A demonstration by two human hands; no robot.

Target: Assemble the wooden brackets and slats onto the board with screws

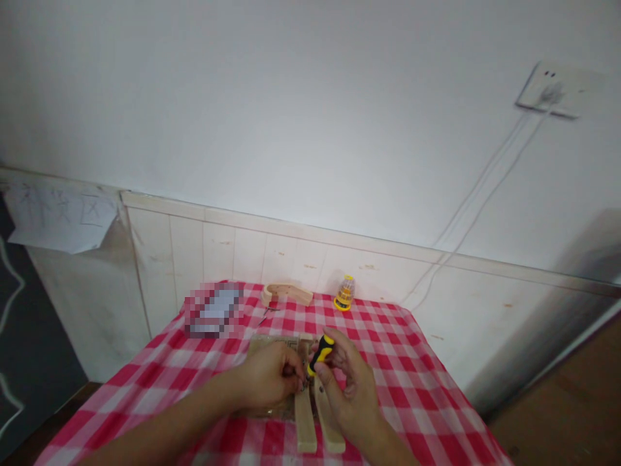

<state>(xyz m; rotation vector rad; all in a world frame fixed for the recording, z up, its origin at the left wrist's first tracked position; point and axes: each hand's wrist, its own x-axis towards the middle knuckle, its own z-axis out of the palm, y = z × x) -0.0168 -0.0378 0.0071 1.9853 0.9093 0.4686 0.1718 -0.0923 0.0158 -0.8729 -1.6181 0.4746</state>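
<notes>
My right hand (pixel 356 388) is closed round a yellow-and-black screwdriver (pixel 321 355), which tilts down to the left. My left hand (pixel 274 375) is pinched shut beside the screwdriver's lower end; whatever its fingertips hold is too small and hidden to make out. Below both hands lie two pale wooden pieces (pixel 305 424), side by side with their ends toward me. A dark round spot shows on the right-hand piece. Under the wood and my left hand is a flat brownish packet or sheet (pixel 262 342), mostly covered.
A red-and-white checked cloth (pixel 392 362) covers the table, which stands against the wall. Farther back are a curved wooden piece (pixel 288 294), thin dark rods (pixel 266 313), a yellow-based clear bit case (pixel 344 294) and a blurred-out flat object (pixel 216 310). Cords hang from a wall socket (pixel 553 90).
</notes>
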